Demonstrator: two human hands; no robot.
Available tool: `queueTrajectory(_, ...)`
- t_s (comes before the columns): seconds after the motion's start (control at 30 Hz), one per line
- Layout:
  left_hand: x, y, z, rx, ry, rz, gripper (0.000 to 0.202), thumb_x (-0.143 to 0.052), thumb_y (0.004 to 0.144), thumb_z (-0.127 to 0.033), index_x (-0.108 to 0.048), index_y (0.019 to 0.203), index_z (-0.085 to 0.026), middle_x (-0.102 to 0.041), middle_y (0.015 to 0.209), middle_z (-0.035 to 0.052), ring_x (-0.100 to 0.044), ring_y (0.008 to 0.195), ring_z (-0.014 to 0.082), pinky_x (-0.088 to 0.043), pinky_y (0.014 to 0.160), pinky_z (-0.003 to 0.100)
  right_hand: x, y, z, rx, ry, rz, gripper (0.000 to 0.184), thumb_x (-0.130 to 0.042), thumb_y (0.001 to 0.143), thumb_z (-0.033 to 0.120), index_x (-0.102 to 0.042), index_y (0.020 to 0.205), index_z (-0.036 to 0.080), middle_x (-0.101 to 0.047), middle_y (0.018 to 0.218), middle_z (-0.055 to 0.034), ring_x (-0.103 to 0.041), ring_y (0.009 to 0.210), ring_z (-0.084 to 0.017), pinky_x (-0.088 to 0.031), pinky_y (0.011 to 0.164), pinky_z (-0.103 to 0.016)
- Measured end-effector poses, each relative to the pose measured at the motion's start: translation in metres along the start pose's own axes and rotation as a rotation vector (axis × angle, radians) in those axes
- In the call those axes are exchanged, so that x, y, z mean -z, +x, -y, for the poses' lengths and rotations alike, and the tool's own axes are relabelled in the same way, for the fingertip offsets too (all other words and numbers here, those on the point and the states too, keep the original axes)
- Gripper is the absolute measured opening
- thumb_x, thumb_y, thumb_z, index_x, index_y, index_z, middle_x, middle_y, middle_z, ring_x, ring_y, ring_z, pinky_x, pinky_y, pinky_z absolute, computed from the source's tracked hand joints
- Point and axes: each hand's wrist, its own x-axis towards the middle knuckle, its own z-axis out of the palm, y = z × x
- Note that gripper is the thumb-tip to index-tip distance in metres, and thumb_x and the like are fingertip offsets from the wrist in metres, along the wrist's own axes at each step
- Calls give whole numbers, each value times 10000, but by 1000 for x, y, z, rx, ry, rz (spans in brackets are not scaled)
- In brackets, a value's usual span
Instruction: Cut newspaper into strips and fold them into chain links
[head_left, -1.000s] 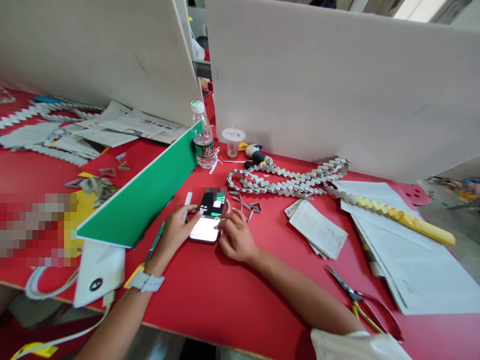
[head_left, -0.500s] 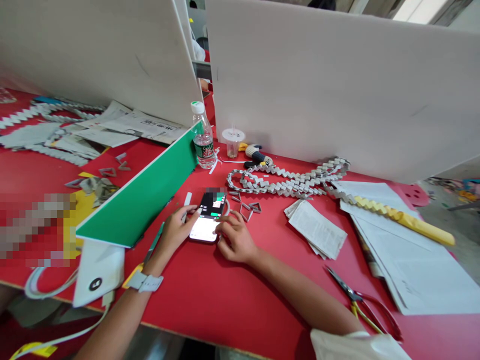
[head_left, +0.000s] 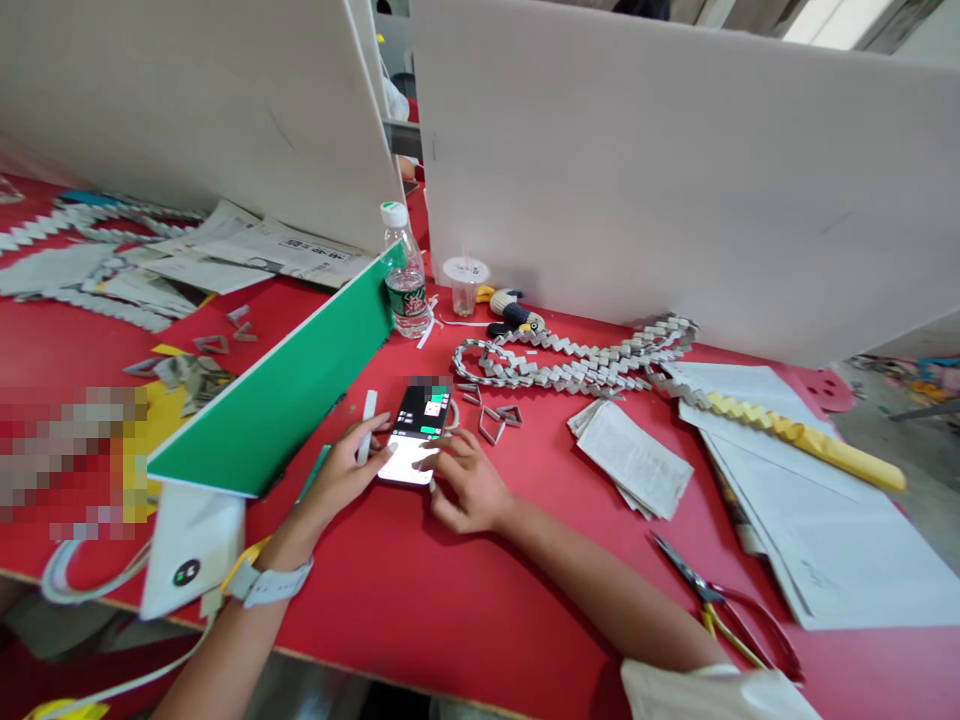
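Note:
A smartphone (head_left: 420,432) lies flat on the red table (head_left: 420,590) with its screen lit. My left hand (head_left: 341,472) rests at its left edge, index finger and thumb pinching the side of the phone. My right hand (head_left: 466,482) lies at the phone's right edge, fingers loosely spread, one fingertip on the white lower part of the screen. A white watch band (head_left: 274,582) sits on my left wrist. Small folded paper triangles (head_left: 496,418) lie just beyond my right hand.
A long folded-paper chain (head_left: 577,362), a water bottle (head_left: 403,272), a plastic cup (head_left: 465,283) and a small toy (head_left: 514,310) stand behind the phone. A green board (head_left: 277,385) leans at left. Newspaper slips (head_left: 634,458), white sheets (head_left: 832,520) and scissors (head_left: 712,600) lie right. White partitions (head_left: 675,180) close the back.
My left forearm has slid a little back and left. My right fingertips have moved from the phone's right edge onto the lower screen. The phone stays where it was.

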Motion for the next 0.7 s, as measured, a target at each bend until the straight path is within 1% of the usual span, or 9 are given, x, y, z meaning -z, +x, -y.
queueTrajectory(0.07, 0, 1, 1, 10, -22, 1, 653, -612, 730, -508, -510, 1272, -158, -616, 1136, 117, -602, 857, 197, -509, 779, 321, -1, 0, 0, 0, -2, 47, 244, -483, 756, 188, -530, 996, 189, -639, 953, -93, -549, 1054, -226, -324, 1013, -483)
queueTrajectory(0.13, 0, 1, 3, 21, -47, -6, 633, -603, 741, -503, -518, 1266, -161, -616, 1154, 119, -607, 920, 215, -503, 815, 331, -1, -1, -1, -40, -5, 57, 236, -485, 767, 193, -530, 999, 192, -636, 958, -87, -545, 1048, -225, -322, 1014, -485)
queueTrajectory(0.23, -1, 3, 4, 34, -98, -43, 538, -560, 780, -494, -563, 1218, -181, -619, 1182, 109, -587, 1050, 237, -475, 892, 343, -1, -1, -2, -156, -15, -1, 250, -484, 775, 177, -526, 1020, 190, -618, 1017, -99, -546, 1016, -224, -361, 978, -465)
queueTrajectory(0.3, -3, 4, 4, 48, -81, -64, 495, -556, 783, -497, -597, 1169, -190, -632, 1171, 100, -584, 1074, 243, -477, 888, 338, -1, -1, -3, -221, -25, -45, 254, -478, 781, 163, -526, 1029, 186, -607, 1047, -110, -544, 1005, -226, -384, 950, -448)
queueTrajectory(0.43, -6, 5, -1, 82, -18, -90, 514, -579, 751, -530, -626, 1112, -167, -661, 1104, 109, -616, 1007, 250, -512, 775, 308, 0, 0, -2, -286, -35, -99, 233, -465, 799, 154, -534, 1018, 193, -609, 1037, -105, -538, 1005, -231, -390, 933, -442)
queueTrajectory(0.57, -9, 8, -3, 54, 12, -129, 539, -585, 737, -545, -625, 1099, -147, -670, 1073, 118, -629, 950, 237, -512, 726, 286, -1, -1, -2, -283, -37, -122, 214, -461, 806, 151, -537, 1002, 191, -614, 1028, -101, -540, 994, -223, -383, 937, -434)
queueTrajectory(0.7, -11, 10, -3, 34, 182, -156, 531, -607, 715, -548, -631, 1095, -177, -689, 1010, 89, -626, 728, 181, -488, 627, 266, -2, -1, -3, -278, -61, -115, 219, -464, 810, 152, -530, 1014, 196, -613, 1031, -100, -541, 999, -224, -360, 959, -438)
